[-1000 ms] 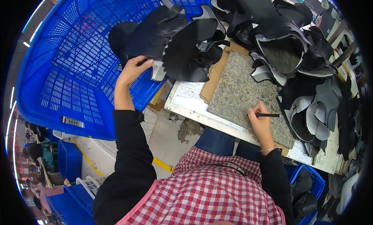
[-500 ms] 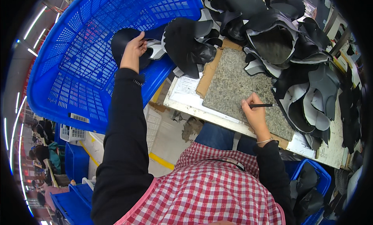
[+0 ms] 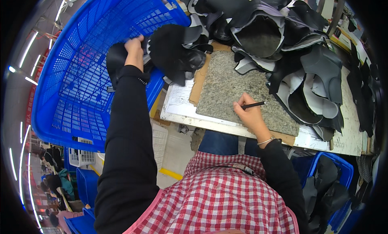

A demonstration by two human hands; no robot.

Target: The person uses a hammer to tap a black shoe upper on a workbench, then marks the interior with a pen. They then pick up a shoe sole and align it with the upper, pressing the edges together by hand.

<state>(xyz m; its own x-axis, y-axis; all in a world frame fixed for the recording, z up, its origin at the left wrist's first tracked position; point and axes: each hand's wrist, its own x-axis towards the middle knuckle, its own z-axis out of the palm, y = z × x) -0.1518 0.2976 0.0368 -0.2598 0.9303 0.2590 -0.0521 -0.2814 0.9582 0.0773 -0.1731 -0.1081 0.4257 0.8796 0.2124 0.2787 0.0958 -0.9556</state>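
Note:
My left hand [image 3: 134,48] is closed on a black shoe upper [image 3: 116,61] over the near rim of a big blue basket [image 3: 48,100]; its fingertips are partly hidden. Just to the right of that hand, more black uppers [image 3: 166,50] with pale linings lie between the basket and the table. Above a speckled grey stone slab [image 3: 230,80], my right hand [image 3: 251,115] grips a slim black pen [image 3: 254,105], its one end pointing right.
A heap of black and grey shoe uppers [image 3: 258,32] covers the table's far and right side. Cardboard [image 3: 200,82] and printed paper [image 3: 176,100] border the slab. Low at right stands a blue crate [image 3: 343,173] of dark pieces; a white crate [image 3: 159,141] is below the table.
The view has shifted, so the table and heap sit further left. My left hand has turned over the upper inside the basket's edge. The pen now tilts upward to the right.

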